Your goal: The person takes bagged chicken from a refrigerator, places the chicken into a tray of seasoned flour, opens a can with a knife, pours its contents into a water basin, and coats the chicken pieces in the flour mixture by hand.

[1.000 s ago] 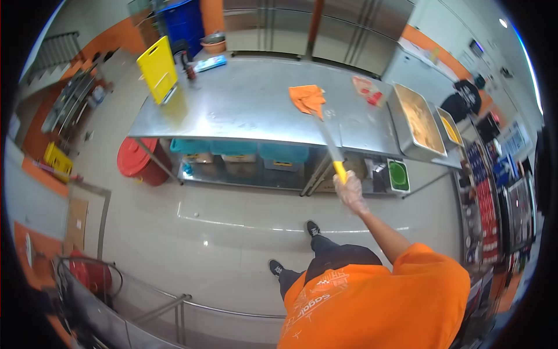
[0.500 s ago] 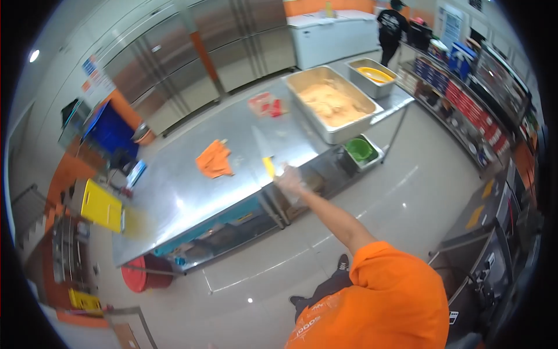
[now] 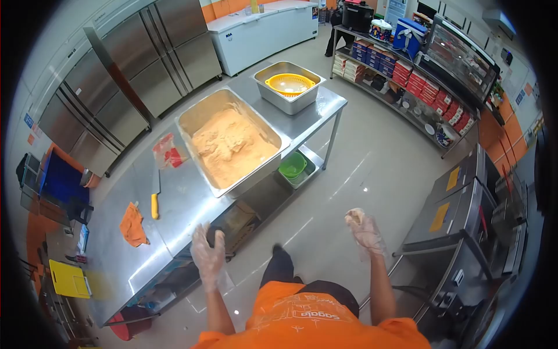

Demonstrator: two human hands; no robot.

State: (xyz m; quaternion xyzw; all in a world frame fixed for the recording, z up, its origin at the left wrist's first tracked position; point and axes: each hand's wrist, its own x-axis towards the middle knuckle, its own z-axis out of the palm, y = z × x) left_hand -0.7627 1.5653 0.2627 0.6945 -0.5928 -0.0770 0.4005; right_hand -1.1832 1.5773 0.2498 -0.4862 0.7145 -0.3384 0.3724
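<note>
My left hand (image 3: 208,253), in a clear glove, is held by the table's front edge with its fingers apart and nothing in it. My right hand (image 3: 366,231), also gloved, is raised over the floor on the right, fingers curled; what it may hold is too small to tell. On the steel table (image 3: 180,203) lies a knife with a yellow handle (image 3: 154,206), beside an orange cloth (image 3: 133,225). A large steel tray (image 3: 279,152) holds orange-tan powder (image 3: 232,139). Next to it, a smaller steel pan (image 3: 289,104) holds a yellow basket (image 3: 290,84).
A red and clear plastic bag (image 3: 169,152) lies left of the tray. Under the table is a green basket (image 3: 292,166). A yellow board (image 3: 70,279) stands at the table's left end. Shelves with boxes (image 3: 407,75) and a person (image 3: 340,32) are farther back.
The knife has left the outstretched hand and lies on the table. Both hands are now in view, apart. The view has turned right, toward the powder tray.
</note>
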